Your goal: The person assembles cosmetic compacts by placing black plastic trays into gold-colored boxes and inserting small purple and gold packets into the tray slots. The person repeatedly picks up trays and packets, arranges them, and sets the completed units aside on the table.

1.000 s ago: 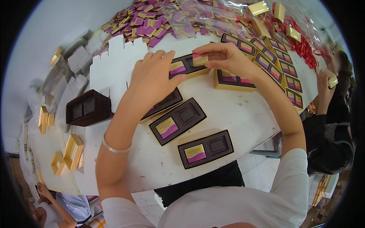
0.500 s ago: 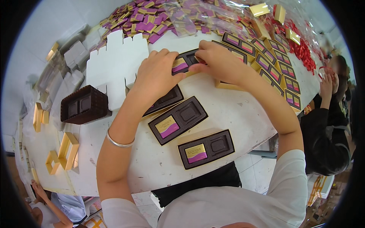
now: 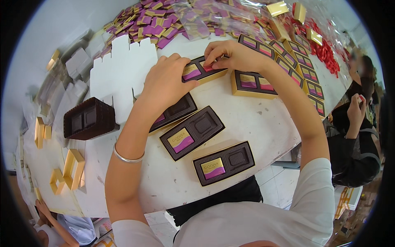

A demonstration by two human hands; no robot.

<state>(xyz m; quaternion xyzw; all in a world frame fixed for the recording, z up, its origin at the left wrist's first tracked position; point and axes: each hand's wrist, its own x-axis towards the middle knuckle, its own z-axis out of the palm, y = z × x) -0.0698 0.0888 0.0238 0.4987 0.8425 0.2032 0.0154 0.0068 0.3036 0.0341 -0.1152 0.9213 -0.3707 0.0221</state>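
Observation:
A gold box with a dark brown tray (image 3: 198,61) sits at the far middle of the table. My left hand (image 3: 166,78) is closed around its left end, thumb at the near side. Its left compartment holds a gold-and-purple wrapped chocolate (image 3: 191,72). Over the right compartment, my right hand (image 3: 230,54) pinches a red-and-gold wrapped chocolate (image 3: 207,65), partly hidden by the fingers. Nearer me lie a half-filled box (image 3: 193,133) and another half-filled box (image 3: 224,162), each with one chocolate on the left. A third box (image 3: 181,108) is partly under my left forearm.
Filled boxes (image 3: 252,84) stand at the right, several in rows. Purple-and-gold chocolates (image 3: 154,22) are heaped at the back, beside red ribbons (image 3: 327,55). On the left are white carton blanks (image 3: 121,78), stacked brown trays (image 3: 90,119) and gold sleeves (image 3: 73,168). Co-workers sit at both sides.
My right hand has brought the red-and-gold chocolate to the box's right compartment, which was bare before. Box and left hand have shifted slightly left.

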